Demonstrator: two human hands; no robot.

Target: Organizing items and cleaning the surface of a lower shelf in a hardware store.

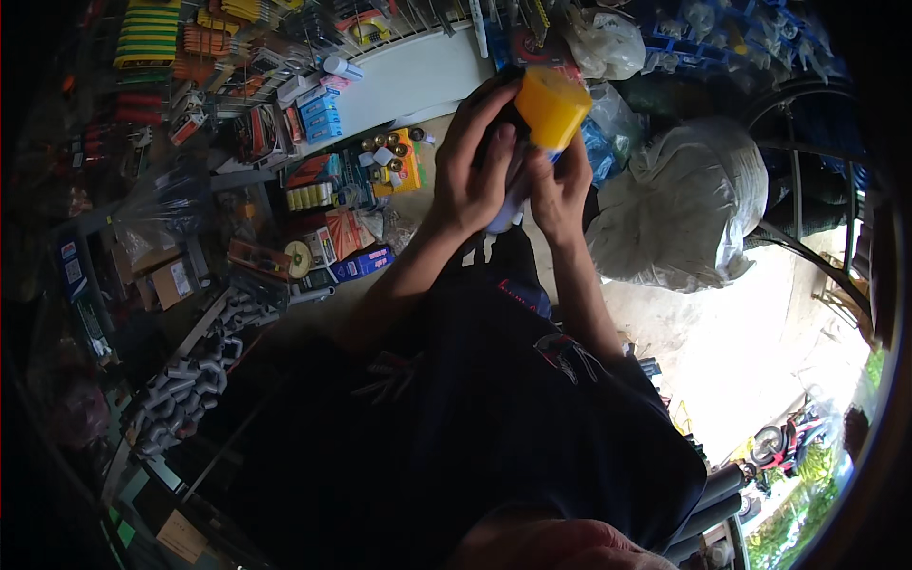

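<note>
Both hands are raised together in front of my chest, around a blurred object with a bright yellow cylindrical part (553, 110), either a cap or a roll. My left hand (474, 157) wraps a dark part beside the yellow piece, its thumb pointing up along it. From below, my right hand (558, 182) grips it with thumb and fingers just under the yellow end. A pale bluish surface (511, 196) shows between the palms; whether it belongs to the held object cannot be told. Much of the object is hidden by my fingers.
A white shelf (406, 82) runs ahead, with small blue boxes (320, 119) at its left end. Grey pipe fittings (187, 388) are heaped at left. A large whitish sack (680, 206) stands at right. A motorcycle (787, 442) is outside, lower right.
</note>
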